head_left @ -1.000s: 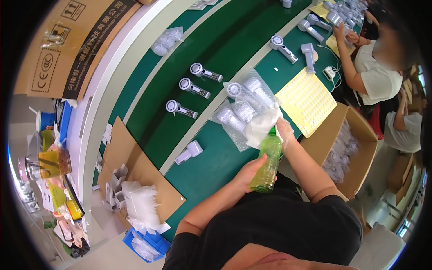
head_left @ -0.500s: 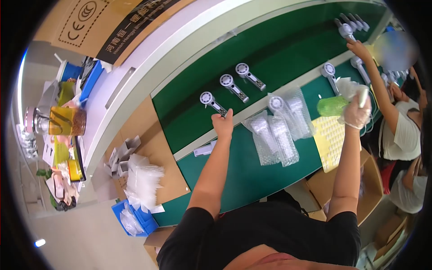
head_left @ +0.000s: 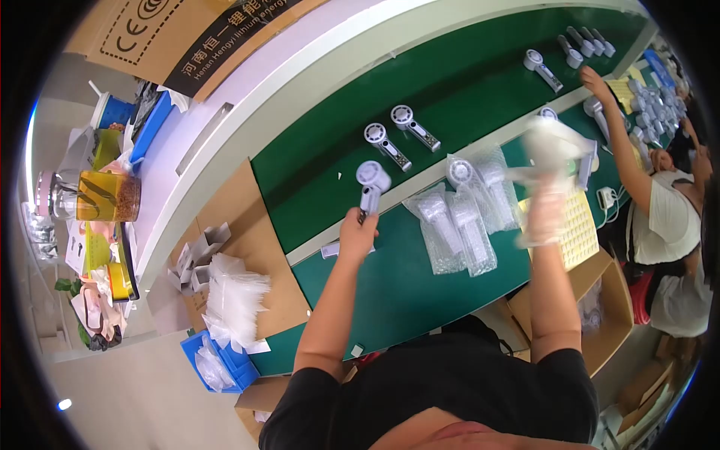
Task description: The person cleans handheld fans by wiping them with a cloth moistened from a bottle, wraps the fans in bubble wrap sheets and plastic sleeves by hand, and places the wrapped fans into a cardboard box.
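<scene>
A pale lilac handheld fan (head_left: pixel 373 176) with a round head is gripped by its handle in my left hand (head_left: pixel 357 234), above the table's front strip. My right hand (head_left: pixel 545 210), in a thin whitish glove and smeared by motion, holds a blurred white cloth-like bundle (head_left: pixel 553 142). Two more fans, a nearer one (head_left: pixel 387 147) and a farther one (head_left: pixel 415 127), lie on the green surface beyond my left hand. Between my hands lie several fans in bubble wrap bags (head_left: pixel 469 225). Under my right forearm is a yellow dimpled sheet (head_left: pixel 574 232).
Left are a stack of white foam sleeves (head_left: pixel 234 300) and a blue bin (head_left: pixel 217 364). An open cardboard box (head_left: pixel 611 315) stands at the right. A co-worker's hand (head_left: pixel 596 82) reaches in near several fans (head_left: pixel 587 45). A white ledge (head_left: pixel 480 142) crosses the table.
My left hand has lifted the nearest fan off the green surface and drawn it toward me. My right hand has swung left with the white bundle. The co-worker's hand has released a fan.
</scene>
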`<state>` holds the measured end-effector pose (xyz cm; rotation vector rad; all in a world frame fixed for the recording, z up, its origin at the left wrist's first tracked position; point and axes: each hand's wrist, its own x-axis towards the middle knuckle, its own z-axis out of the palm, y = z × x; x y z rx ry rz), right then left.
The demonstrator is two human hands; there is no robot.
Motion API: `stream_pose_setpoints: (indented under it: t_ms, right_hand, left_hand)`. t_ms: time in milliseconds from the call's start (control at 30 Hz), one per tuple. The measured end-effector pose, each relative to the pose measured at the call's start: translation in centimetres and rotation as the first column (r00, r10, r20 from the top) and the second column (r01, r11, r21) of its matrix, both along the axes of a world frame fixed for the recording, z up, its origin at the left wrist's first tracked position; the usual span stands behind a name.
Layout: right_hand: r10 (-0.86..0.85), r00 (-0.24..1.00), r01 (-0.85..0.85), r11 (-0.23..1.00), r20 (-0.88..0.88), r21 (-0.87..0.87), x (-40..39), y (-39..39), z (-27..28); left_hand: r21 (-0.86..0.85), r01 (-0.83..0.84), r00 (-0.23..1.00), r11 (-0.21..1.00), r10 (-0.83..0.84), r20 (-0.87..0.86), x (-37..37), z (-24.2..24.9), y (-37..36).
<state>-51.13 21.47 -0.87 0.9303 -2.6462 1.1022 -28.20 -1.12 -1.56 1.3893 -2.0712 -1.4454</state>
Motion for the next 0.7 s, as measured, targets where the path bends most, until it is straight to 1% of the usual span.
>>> stream_pose_setpoints:
  t_ms: [33,67,100,133,167,200,233,267,300,333,367,400,433,467,500,533,567,600,633,667,700]
  right_hand:
    - [0.405,0.911,-0.413,0.894,-0.085,-0.172,3.3,-2.9,3.7]
    - [0.515,0.835,-0.546,0.818,-0.195,-0.179,5.2,-5.3,3.3]
    - [0.615,0.73,-0.675,0.718,-0.3,-0.17,7.1,-7.7,3.0]
    - [0.695,0.603,-0.786,0.602,-0.391,-0.143,9.0,-10.0,2.6]
    - [0.751,0.539,-0.831,0.549,-0.381,-0.094,10.2,-10.7,1.4]
    - [0.786,0.544,-0.832,0.55,-0.294,-0.071,10.9,-11.3,0.5]
    - [0.817,0.539,-0.839,0.541,-0.207,-0.049,11.5,-12.1,0.3]
    - [0.803,0.596,-0.796,0.591,0.003,-0.13,12.3,-12.9,0.1]
    - [0.69,0.554,-0.629,0.714,0.466,-0.308,13.0,-13.1,0.0]
    - [0.637,0.355,-0.489,0.751,0.684,-0.444,14.0,-13.3,0.6]
    - [0.561,0.094,-0.22,0.818,0.823,-0.532,15.1,-13.5,1.2]
    - [0.484,-0.123,0.063,0.875,0.866,-0.48,16.2,-13.7,1.7]
    - [0.585,-0.301,0.318,0.806,0.753,-0.499,18.2,-13.4,4.0]
    - [0.578,-0.228,0.429,0.782,0.783,-0.452,20.1,-14.2,2.7]
    - [0.602,-0.169,0.462,0.748,0.78,-0.477,21.8,-14.8,1.7]
    - [0.622,-0.114,0.491,0.714,0.775,-0.5,23.5,-15.1,1.1]
    - [0.553,-0.051,0.405,0.773,0.832,-0.489,25.1,-15.2,0.8]
    - [0.463,-0.006,0.181,0.872,0.886,-0.454,26.5,-15.0,-1.4]
    - [0.431,0.131,-0.083,0.902,0.893,-0.424,28.4,-14.7,-3.6]
    - [0.429,0.286,-0.32,0.886,0.857,-0.336,30.2,-14.6,-4.1]
    - [0.569,0.326,-0.45,0.795,0.755,-0.406,31.3,-14.2,-4.5]
  left_hand:
    - [0.077,0.065,0.998,0.995,-0.066,0.007,1.0,0.8,1.1]
    - [0.112,0.152,0.988,0.982,-0.154,0.014,1.7,2.7,2.5]
    - [0.145,0.236,0.97,0.961,-0.241,0.019,2.3,4.5,3.9]
    - [0.184,0.295,0.955,0.938,-0.296,-0.021,3.3,5.1,5.0]
    - [0.22,0.349,0.937,0.911,-0.343,-0.063,4.4,5.5,5.7]
    - [0.158,0.382,0.924,0.911,-0.378,-0.055,5.6,5.3,5.7]
    - [0.153,0.363,0.932,0.919,-0.358,-0.056,6.6,5.6,5.6]
    - [0.141,0.354,0.935,0.925,-0.348,-0.064,7.8,6.2,5.5]
    - [0.133,0.352,0.936,0.926,-0.346,-0.071,8.9,6.6,5.4]
    - [0.134,0.341,0.94,0.93,-0.335,-0.068,10.0,6.4,5.5]
    - [0.13,0.314,0.942,0.94,-0.292,-0.162,11.2,5.9,5.6]
    - [0.124,0.285,0.934,0.95,-0.247,-0.257,12.1,5.6,5.7]
    - [0.118,0.266,0.938,0.957,-0.228,-0.261,12.8,5.6,6.0]
    - [0.094,0.182,0.954,0.979,-0.153,-0.256,13.4,5.5,6.5]
    - [0.069,0.092,0.965,0.993,-0.072,-0.252,13.8,5.3,7.1]
    - [-0.023,0.054,0.963,0.998,-0.058,-0.265,14.4,4.3,7.5]
    - [-0.039,-0.005,0.965,0.999,-0.005,-0.261,14.7,4.3,7.9]
    - [-0.056,-0.066,0.965,0.996,0.05,-0.256,15.0,4.4,8.1]
    - [-0.137,-0.124,0.955,0.983,0.081,-0.285,15.5,4.3,8.0]
    - [-0.261,-0.138,0.962,0.955,0.067,-0.266,16.3,3.0,7.5]
    - [-0.378,-0.146,0.969,0.914,0.054,-0.243,17.6,1.3,6.7]
